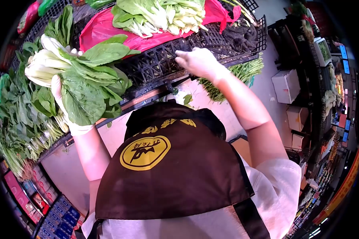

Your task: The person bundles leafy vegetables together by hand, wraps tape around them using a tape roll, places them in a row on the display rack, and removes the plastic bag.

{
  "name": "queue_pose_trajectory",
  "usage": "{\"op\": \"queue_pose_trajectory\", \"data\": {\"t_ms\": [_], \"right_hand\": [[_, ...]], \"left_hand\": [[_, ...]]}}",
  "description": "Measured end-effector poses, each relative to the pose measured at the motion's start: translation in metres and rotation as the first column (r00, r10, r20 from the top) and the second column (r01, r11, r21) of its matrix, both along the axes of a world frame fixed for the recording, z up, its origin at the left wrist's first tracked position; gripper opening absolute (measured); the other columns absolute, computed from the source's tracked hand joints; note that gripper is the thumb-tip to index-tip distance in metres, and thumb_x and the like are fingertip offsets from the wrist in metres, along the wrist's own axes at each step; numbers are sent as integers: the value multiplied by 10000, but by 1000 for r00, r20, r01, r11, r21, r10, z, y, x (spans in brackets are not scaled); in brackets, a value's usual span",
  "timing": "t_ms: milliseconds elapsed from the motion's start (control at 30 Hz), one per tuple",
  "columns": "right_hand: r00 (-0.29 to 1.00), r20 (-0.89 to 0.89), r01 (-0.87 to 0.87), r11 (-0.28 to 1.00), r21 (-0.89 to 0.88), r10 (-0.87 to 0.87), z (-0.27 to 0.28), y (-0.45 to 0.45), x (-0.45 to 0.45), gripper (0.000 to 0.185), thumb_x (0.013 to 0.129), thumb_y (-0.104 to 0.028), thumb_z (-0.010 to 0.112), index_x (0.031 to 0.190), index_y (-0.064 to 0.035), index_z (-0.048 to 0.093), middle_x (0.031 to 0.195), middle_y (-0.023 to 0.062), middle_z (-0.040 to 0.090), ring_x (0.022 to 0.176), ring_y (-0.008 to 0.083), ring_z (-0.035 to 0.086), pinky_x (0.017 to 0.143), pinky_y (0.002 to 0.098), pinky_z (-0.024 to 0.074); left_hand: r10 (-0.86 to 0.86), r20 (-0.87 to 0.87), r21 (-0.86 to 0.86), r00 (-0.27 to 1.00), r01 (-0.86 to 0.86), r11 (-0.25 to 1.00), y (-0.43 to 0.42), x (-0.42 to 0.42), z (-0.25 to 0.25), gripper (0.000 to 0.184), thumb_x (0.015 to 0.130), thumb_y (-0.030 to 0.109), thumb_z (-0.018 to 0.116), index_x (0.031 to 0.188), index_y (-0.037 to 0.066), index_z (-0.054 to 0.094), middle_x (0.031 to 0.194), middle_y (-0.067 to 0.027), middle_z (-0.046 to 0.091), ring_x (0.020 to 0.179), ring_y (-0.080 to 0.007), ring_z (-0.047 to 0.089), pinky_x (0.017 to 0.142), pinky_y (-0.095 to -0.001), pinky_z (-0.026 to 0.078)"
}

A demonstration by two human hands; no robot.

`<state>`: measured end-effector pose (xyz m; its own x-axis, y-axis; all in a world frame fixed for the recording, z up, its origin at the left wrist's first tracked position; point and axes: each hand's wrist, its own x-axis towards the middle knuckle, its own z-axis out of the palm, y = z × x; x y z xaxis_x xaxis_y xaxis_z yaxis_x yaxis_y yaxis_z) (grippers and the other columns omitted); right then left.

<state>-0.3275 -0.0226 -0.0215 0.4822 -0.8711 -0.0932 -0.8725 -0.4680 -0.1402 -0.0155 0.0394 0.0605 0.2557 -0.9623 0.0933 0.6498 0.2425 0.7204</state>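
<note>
My left hand (pixel 58 93), in a white glove, is wrapped round a bunch of bok choy (pixel 83 93). The pale stalks point up and left, and the broad wet leaves spread right, hiding much of the palm. My right hand (pixel 199 62), also gloved, is over the near side of a black plastic crate (pixel 155 63). Its fingers are curled in and drawn together; I cannot make out anything between them. Behind my hands, more bok choy (pixel 163 16) lies on a pink plastic sheet (pixel 99 34) in the crate.
Leafy greens (pixel 18 115) are heaped at the left. Below the crate's right end sits a bundle of thin green stems (pixel 231 81). Dark netting (pixel 239 40) lies in the crate's right end. White boxes (pixel 286 85) stand across the aisle floor, beside stocked shelves.
</note>
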Motion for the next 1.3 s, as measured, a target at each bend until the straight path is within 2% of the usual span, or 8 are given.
{"op": "queue_pose_trajectory", "data": {"t_ms": [133, 267, 400, 467, 667, 900, 1233, 1300], "right_hand": [[976, -209, 98, 980, 175, -60, -14, -8, 21, 412, 919, -468, 453, 959, -140, 699, 823, 128, 694, 826, 324, 668, 745, 433, 511], [932, 266, 157, 936, 314, -246, -8, -13, -3, 391, 844, -377, 626, 1078, -66, 667, 934, 144, 702, 923, 308, 666, 824, 394, 520], [26, 807, -180, 791, 585, -590, 43, -23, -23, 601, 762, -149, 740, 1298, -11, 506, 1188, 69, 611, 1012, 150, 606, 846, 294, 504], [-24, 874, -255, 848, 464, -485, 79, -24, -22, 689, 765, -156, 741, 1350, 21, 424, 1207, 87, 587, 1015, 133, 598, 842, 266, 498], [118, 941, -216, 917, 335, -316, 105, -52, 0, 617, 853, -118, 652, 1369, 36, 351, 1110, 108, 621, 918, 140, 631, 756, 242, 516], [632, 752, -199, 977, -75, 186, 167, -47, 54, 490, 868, -282, 616, 1312, -109, 500, 1067, 127, 536, 1026, 240, 531, 922, 355, 426], [718, 667, -423, 886, 191, 200, 197, -37, 82, 623, 824, -277, 677, 1370, -84, 446, 1126, 131, 540, 976, 256, 508, 958, 359, 392], [748, 552, -422, 906, -31, 368, 194, -53, 78, 623, 794, -337, 692, 1334, -99, 494, 1008, 88, 566, 940, 236, 509, 944, 367, 370]], "left_hand": [[-149, 13, -86, 989, 150, 985, -15, 3, -13, 806, 797, 403, 645, 1404, -17, 322, 1278, -146, 496, 1175, -250, 491, 1075, -389, 342], [-156, -16, -65, 988, 155, 986, -10, -14, -2, 835, 774, 356, 691, 1403, -30, 302, 1233, -144, 515, 1155, -260, 495, 1095, -386, 323], [-285, 24, -63, 958, 286, 956, -8, -8, 5, 856, 750, 325, 702, 1411, -28, 288, 1179, -118, 510, 1134, -243, 492, 1100, -370, 315], [-316, -53, -42, 947, 314, 948, -5, -18, 10, 908, 700, 321, 745, 1407, -29, 296, 1178, -125, 512, 1120, -245, 500, 1105, -366, 309], [-506, -14, -198, 862, 494, 847, -23, -18, 19, 968, 618, 294, 817, 1376, -52, 325, 1223, -158, 517, 1039, -272, 562, 907, -385, 534], [-525, -153, -135, 837, 509, 850, -20, -33, 60, 1000, 598, 339, 818, 1366, -69, 324, 1075, -127, 527, 1022, -249, 525, 997, -358, 425], [-565, -322, -242, 760, 511, 825, -29, -28, 43, 849, 671, 317, 781, 1317, -51, 370, 1061, -131, 504, 1011, -248, 487, 898, -351, 469], [-647, -320, -406, 692, 517, 754, -40, -23, 39, 847, 678, 320, 779, 1309, -65, 366, 1059, -125, 502, 984, -238, 472, 841, -349, 460]]}}
